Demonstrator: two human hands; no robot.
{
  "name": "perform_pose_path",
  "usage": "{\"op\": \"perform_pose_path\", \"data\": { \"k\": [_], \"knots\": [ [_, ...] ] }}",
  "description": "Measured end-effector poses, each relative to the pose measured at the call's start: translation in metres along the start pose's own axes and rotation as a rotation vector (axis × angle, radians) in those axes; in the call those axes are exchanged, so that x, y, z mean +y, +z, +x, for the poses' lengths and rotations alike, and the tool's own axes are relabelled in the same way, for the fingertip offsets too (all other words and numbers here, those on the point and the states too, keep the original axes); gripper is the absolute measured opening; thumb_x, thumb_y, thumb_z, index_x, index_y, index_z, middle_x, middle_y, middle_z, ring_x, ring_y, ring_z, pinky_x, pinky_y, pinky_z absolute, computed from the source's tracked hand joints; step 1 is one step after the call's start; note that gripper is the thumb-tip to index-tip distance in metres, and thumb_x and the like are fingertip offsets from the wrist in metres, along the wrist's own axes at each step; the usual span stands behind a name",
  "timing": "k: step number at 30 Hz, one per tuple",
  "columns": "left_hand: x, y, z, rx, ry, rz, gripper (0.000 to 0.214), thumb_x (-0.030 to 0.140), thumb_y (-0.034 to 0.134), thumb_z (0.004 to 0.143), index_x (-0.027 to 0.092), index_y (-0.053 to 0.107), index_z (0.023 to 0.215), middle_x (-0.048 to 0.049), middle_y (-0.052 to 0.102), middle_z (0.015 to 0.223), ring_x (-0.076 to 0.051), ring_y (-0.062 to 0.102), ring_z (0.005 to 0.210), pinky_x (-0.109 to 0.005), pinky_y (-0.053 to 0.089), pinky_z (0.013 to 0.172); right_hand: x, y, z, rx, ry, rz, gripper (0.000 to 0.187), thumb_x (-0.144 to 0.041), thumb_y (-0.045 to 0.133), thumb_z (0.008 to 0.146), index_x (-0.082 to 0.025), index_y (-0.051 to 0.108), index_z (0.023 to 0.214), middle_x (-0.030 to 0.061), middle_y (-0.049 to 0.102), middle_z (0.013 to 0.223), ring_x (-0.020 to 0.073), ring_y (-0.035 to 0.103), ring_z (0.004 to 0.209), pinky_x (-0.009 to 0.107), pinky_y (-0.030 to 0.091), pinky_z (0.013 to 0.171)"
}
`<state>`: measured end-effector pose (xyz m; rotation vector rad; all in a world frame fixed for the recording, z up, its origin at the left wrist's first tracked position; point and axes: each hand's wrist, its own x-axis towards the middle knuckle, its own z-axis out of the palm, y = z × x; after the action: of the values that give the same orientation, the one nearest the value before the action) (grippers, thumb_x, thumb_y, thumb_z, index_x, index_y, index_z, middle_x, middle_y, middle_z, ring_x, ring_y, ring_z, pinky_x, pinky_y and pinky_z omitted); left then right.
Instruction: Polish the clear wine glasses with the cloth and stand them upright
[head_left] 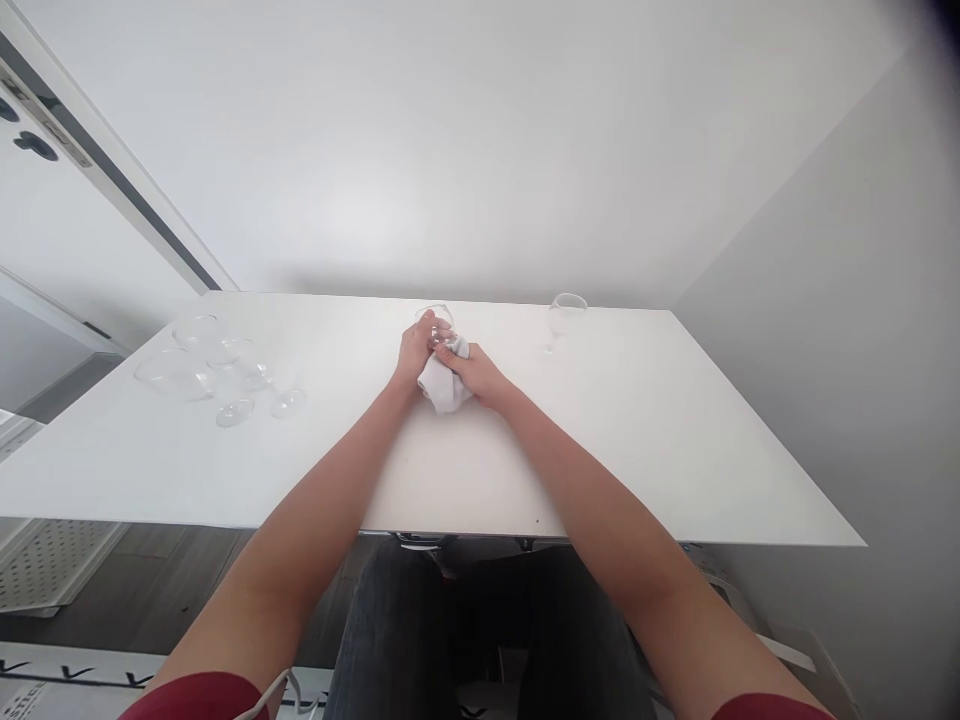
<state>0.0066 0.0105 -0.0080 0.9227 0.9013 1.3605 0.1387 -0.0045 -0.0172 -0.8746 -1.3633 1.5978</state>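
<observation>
A: Our left hand (415,354) curls round a wine glass (443,313), rim beyond its fingers; our right hand (480,372) pinches white cloth (445,390).
B: Risk: squeezing too hard, we might crack that rim.

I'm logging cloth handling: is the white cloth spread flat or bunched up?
Bunched up: the white cloth gathers in crumpled folds at the right hand rather than lying flat on the table.
</observation>
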Motion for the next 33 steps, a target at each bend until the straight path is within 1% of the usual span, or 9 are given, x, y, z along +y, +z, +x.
{"op": "perform_pose_path", "data": {
  "k": [2,7,13,18,21,24,26,30,33],
  "knots": [
    [0.000,-0.003,0.002,0.038,0.051,-0.034,0.059,0.078,0.067,0.081,0.020,0.066,0.086,-0.0055,0.072,0.080,-0.020,0.070,0.075,-0.032,0.054,0.070,0.001,-0.002,0.004,0.019,0.016,0.146,0.049,-0.064,0.082,0.077,-0.018,0.071,0.091,0.0045,0.073,0.084,0.0197,0.067,0.077,0.031,0.053,0.069],
    [0.010,-0.007,0.001,0.166,0.238,-0.181,0.062,0.085,0.049,0.088,0.027,0.065,0.102,-0.0076,0.073,0.126,-0.019,0.069,0.097,-0.031,0.054,0.079,0.002,-0.015,0.010,0.526,-0.184,0.220,0.042,-0.061,0.078,0.082,-0.022,0.069,0.095,0.0044,0.074,0.096,0.0186,0.068,0.090,0.028,0.054,0.073],
    [0.013,0.004,-0.010,-0.015,0.310,-0.073,0.053,0.069,0.079,0.078,0.030,0.067,0.111,-0.0080,0.069,0.134,-0.021,0.065,0.108,-0.031,0.051,0.081,-0.004,-0.013,0.010,0.217,-0.012,0.488,0.061,-0.082,0.054,0.089,-0.022,0.061,0.096,0.0072,0.069,0.083,0.0212,0.067,0.075,0.031,0.054,0.060],
    [0.010,0.012,-0.019,-0.196,0.369,0.091,0.058,0.055,0.092,0.068,0.025,0.067,0.111,-0.0115,0.071,0.125,-0.022,0.065,0.106,-0.032,0.050,0.089,-0.011,-0.012,0.005,0.485,0.119,0.405,0.046,-0.069,0.052,0.096,-0.024,0.055,0.087,-0.0007,0.056,0.067,0.0131,0.047,0.052,0.027,0.042,0.049],
    [0.009,0.011,-0.017,-0.162,0.372,0.119,0.051,0.051,0.089,0.073,0.026,0.064,0.110,-0.0104,0.071,0.123,-0.020,0.067,0.103,-0.032,0.050,0.090,-0.014,-0.008,-0.003,0.687,-0.118,0.135,0.035,-0.059,0.057,0.096,-0.025,0.055,0.087,-0.0002,0.057,0.076,0.0137,0.052,0.064,0.026,0.045,0.056],
    [0.006,0.006,-0.010,-0.163,0.384,0.083,0.047,0.040,0.090,0.073,0.027,0.061,0.107,-0.0061,0.070,0.120,-0.017,0.066,0.098,-0.031,0.049,0.090,-0.017,-0.002,-0.010,0.699,-0.390,-0.003,0.023,-0.047,0.065,0.092,-0.027,0.057,0.094,-0.0004,0.060,0.095,0.0123,0.057,0.084,0.022,0.048,0.070],
    [0.004,0.001,-0.005,-0.223,0.386,0.060,0.049,0.034,0.093,0.069,0.027,0.060,0.104,-0.0034,0.069,0.115,-0.015,0.064,0.095,-0.030,0.049,0.087,-0.019,0.000,-0.010,0.637,-0.307,0.077,0.023,-0.046,0.063,0.092,-0.024,0.056,0.091,-0.0007,0.058,0.090,0.0110,0.055,0.078,0.021,0.047,0.067],
    [0.001,-0.007,0.001,-0.352,0.369,0.036,0.054,0.026,0.094,0.057,0.027,0.060,0.100,-0.0014,0.066,0.106,-0.016,0.062,0.091,-0.031,0.051,0.082,-0.022,-0.005,-0.005,0.288,0.207,0.363,0.039,-0.057,0.046,0.098,-0.022,0.051,0.083,-0.0041,0.044,0.065,0.0099,0.036,0.050,0.024,0.035,0.047],
    [0.000,-0.009,0.003,-0.343,0.371,0.016,0.057,0.025,0.092,0.056,0.029,0.060,0.103,-0.0014,0.067,0.102,-0.017,0.061,0.090,-0.033,0.051,0.080,-0.023,-0.004,-0.006,0.372,0.178,0.256,0.033,-0.052,0.046,0.099,-0.023,0.049,0.084,-0.0034,0.046,0.067,0.0111,0.040,0.052,0.024,0.038,0.050]
  ]
}}
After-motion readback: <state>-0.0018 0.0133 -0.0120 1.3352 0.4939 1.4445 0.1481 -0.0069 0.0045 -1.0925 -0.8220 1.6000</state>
